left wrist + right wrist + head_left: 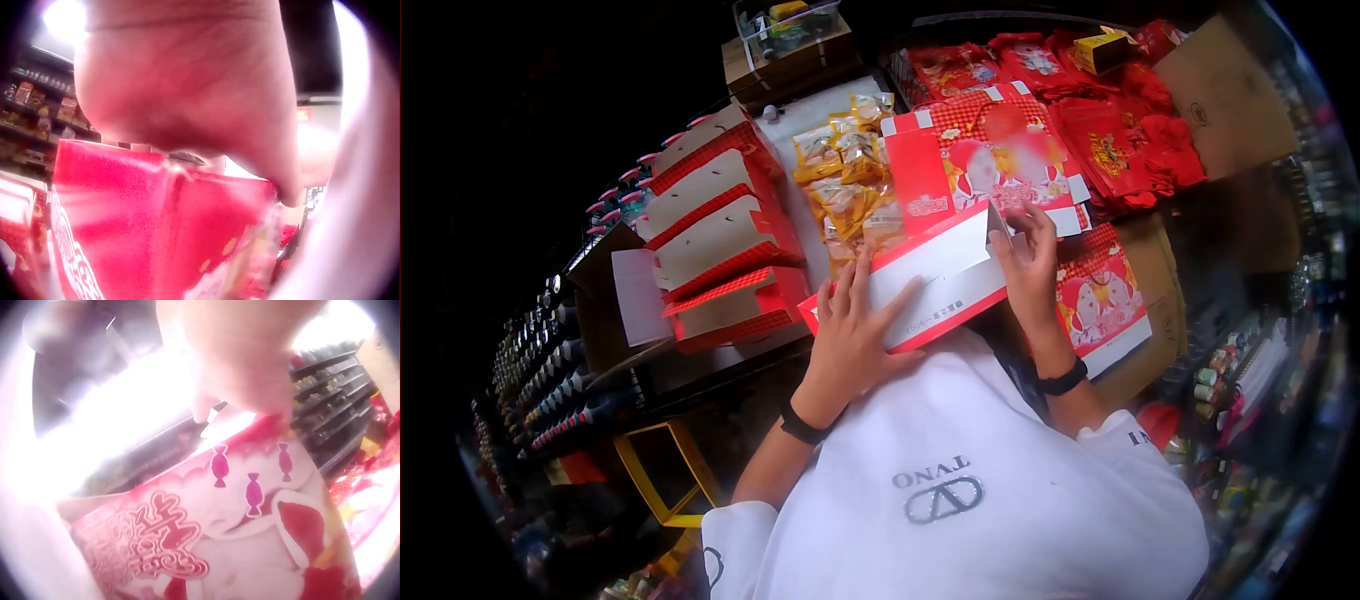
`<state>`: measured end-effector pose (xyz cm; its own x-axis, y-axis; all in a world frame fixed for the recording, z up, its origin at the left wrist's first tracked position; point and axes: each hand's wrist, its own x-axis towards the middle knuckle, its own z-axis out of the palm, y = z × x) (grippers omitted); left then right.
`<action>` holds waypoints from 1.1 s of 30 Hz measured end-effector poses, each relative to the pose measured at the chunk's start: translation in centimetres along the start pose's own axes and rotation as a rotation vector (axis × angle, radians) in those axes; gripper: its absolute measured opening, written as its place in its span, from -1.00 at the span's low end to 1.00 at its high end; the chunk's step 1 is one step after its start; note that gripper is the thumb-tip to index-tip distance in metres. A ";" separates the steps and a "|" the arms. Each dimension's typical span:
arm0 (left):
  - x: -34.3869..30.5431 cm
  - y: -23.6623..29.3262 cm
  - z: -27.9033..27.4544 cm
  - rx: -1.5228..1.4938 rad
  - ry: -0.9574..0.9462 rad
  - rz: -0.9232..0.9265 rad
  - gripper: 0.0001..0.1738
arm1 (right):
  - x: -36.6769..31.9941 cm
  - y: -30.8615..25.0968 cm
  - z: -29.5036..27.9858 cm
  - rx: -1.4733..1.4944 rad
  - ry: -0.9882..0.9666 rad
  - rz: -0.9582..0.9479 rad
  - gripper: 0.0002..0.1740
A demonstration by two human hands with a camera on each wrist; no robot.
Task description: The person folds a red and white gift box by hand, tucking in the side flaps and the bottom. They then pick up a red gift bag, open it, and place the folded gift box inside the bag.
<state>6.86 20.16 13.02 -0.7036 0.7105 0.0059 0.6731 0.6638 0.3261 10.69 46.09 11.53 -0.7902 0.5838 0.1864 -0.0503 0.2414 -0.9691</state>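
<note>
A red and white carton point(930, 285) stands against the person's shirt, its white printed side facing up. The left hand point(850, 330) lies over its left part, fingers spread across the white panel and thumb near the lower edge. At the other end, the right hand point(1030, 265) has bent fingers at a raised white flap, thumb against it. In the left wrist view the left hand point(187, 81) rests on top of the red carton point(112, 212). The right wrist view has the right hand point(237, 356) at the top edge of the printed carton point(250, 537).
Behind lie flat printed cartons point(920, 170) and yellow snack packets point(840, 200). Several opened red cartons point(730, 260) stand at the left. Red bags point(1110, 150) fill the back right beside a brown cardboard flap point(1230, 100). A yellow frame point(665, 470) stands at lower left.
</note>
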 end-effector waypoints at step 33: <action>1.6 -1.4 -6.0 -0.316 -0.210 0.010 -0.01 | 3.4 -1.3 -0.9 0.214 -0.538 0.247 -0.54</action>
<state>3.43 18.94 18.21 -0.6133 0.7709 -0.1722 0.5534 0.5749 0.6027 8.62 48.44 13.56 -0.9880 0.1178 -0.1000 0.0955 -0.0437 -0.9945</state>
